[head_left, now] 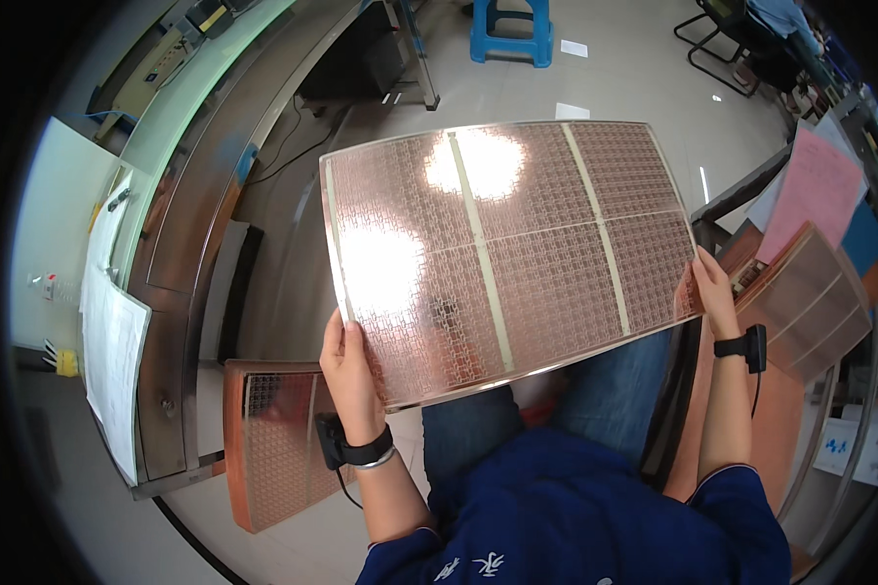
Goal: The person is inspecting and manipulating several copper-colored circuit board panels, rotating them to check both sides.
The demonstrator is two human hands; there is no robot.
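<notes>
I hold a large thin copper-coloured sheet (517, 244) covered in fine etched patterns, split into panels by pale strips, flat in front of me above my lap. My left hand (349, 375) grips its lower left edge. My right hand (714, 292) grips its right edge. Light glares off the sheet's upper left part. Both wrists wear black bands with cords.
A stack of similar copper sheets (273, 444) lies low at my left, another stack (815, 297) at my right under pink and blue papers (818, 190). A metal machine (180, 224) with hanging papers stands left. A blue stool (512, 34) and a chair (727, 39) stand beyond.
</notes>
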